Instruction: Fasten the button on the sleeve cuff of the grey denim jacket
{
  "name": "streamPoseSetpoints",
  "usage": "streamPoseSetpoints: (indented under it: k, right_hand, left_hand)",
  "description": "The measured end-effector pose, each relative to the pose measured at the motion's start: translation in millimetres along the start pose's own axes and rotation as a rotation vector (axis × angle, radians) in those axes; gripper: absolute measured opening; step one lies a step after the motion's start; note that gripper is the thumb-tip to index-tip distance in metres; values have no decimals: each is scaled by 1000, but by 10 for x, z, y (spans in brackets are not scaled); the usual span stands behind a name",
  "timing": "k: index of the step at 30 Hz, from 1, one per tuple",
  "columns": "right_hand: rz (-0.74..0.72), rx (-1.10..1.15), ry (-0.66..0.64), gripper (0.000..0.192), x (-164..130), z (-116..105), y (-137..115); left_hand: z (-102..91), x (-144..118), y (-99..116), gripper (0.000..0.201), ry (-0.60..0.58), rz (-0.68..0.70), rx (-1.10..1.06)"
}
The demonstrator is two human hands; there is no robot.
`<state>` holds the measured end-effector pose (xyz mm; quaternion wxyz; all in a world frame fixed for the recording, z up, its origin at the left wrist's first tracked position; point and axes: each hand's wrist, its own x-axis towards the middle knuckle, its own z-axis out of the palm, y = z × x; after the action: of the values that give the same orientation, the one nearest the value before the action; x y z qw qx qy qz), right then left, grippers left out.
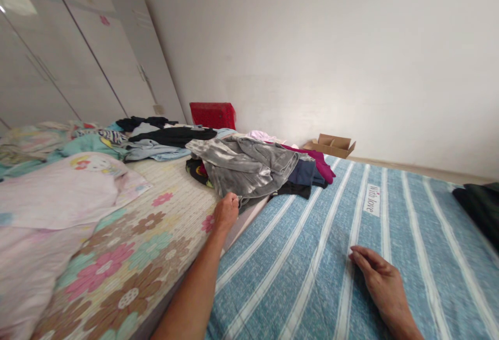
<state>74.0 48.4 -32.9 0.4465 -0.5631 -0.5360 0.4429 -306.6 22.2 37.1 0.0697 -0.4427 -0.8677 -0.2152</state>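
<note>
My left hand (226, 211) reaches far forward and pinches the near edge of a grey velvety garment (245, 166). That garment tops a heap of clothes with a maroon piece (322, 163) and dark navy and black pieces (302, 176) under it. My right hand (380, 277) rests palm down, fingers loosely apart, on the blue striped bedspread (312, 257) and holds nothing.
A floral sheet (128, 262) and pink bedding (62, 189) lie at the left. More clothes (163, 134) are spread behind the heap. A red crate (212, 115) and an open cardboard box (331, 145) sit by the wall. A dark garment (481, 207) lies at the right edge. Wardrobe doors stand at the left.
</note>
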Motion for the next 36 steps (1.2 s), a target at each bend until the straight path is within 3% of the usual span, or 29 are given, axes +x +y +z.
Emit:
streamPoseSetpoints:
  k: [24,36]
  right_hand:
    - [-7,26,-7,38,4,4,19]
    - [4,25,-15,38,6,7,2]
  left_hand:
    - [12,110,-95,20,38,-58,-188]
    - [62,159,-190,19,98,-127,-445]
